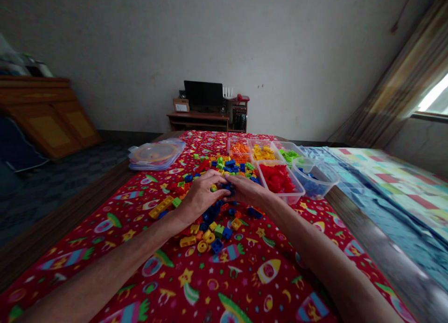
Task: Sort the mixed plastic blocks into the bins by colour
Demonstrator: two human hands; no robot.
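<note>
1. Bricks (pixel 211 214) in the head view lie loose on a red patterned cloth (pixel 210 290), spread near, far and left of the two hands
2. Dark blue brick (pixel 228 188) sits between the hands, just right of the left thumb's tip and against the right hand's fingers; both hands are about equally near, and its long axis cannot be made out
3. Left hand (pixel 205 192) has its thumb and fingers bent inward, right hand (pixel 244 190) reaches in from the right with its fingers toward the left; whether either truly grips the brick, I cannot tell
4. Clear tub of red bricks (pixel 279 179) stands just right and far of the right wrist, with a round tub (pixel 324 185) farther right
5. Right fingertips are mostly hidden, bricks beneath both hands are covered, and the forearms are cut off at the near edge
</note>
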